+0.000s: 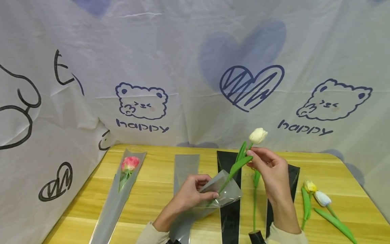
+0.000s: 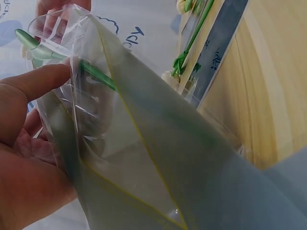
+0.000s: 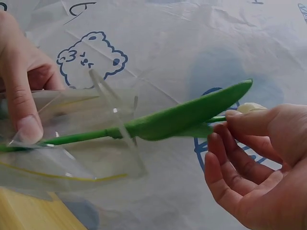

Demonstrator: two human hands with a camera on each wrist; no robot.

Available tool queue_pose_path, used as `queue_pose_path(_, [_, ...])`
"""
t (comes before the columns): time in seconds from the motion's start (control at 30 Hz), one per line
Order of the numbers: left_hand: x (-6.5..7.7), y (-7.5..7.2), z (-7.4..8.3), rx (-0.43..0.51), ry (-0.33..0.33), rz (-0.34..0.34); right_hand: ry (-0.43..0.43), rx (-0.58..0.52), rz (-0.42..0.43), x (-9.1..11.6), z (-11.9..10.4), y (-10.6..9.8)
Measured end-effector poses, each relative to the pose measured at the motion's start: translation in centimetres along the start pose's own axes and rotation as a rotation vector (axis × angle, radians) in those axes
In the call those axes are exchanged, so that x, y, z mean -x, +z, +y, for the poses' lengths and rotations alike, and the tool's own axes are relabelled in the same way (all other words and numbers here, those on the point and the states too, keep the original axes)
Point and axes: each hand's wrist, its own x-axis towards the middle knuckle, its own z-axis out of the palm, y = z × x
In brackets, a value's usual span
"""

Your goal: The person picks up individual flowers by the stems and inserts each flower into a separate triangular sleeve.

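Note:
My right hand [image 1: 269,169] pinches the stem of a white tulip [image 1: 258,135] between thumb and fingers, just below the blossom. The tulip is tilted, its green leaves [image 3: 192,112] outside the mouth of a clear and grey flower sleeve [image 1: 233,195]. Its lower stem [image 3: 72,140] runs down inside that sleeve. My left hand [image 1: 190,195] grips the sleeve near its mouth, the thumb on the front film over the stem. In the left wrist view the stem's lower end is blurred behind the grey film [image 2: 168,110].
A pink flower [image 1: 130,163] lies in a grey sleeve at the left of the wooden table [image 1: 152,196]. Another grey sleeve [image 1: 186,166] and black strips [image 1: 230,220] lie flat. A yellow tulip [image 1: 310,186] and a bluish-white tulip [image 1: 322,198] lie at the right. Printed cloth [image 1: 189,67] hangs behind.

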Motion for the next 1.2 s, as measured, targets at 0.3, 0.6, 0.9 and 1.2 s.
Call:
queue_pose_path(0.3, [0.1,-0.1,0.0,-0.031,-0.009,-0.014,0.024,-0.002,0.052,0.1,-0.3,0.1])
queue_pose_path(0.6, [0.0,-0.4,0.3,0.077,-0.058,-0.047,-0.025,-0.144,0.093,0.1,-0.7,0.1])
queue_pose_path(0.9, [0.1,-0.5,0.5,0.143,-0.084,0.002,-0.082,-0.099,0.003,0.5,-0.7,0.7])
queue_pose_path(1.2, [0.2,-0.6,1.2,0.196,-0.092,0.005,-0.117,0.014,-0.171,0.8,-0.6,1.3])
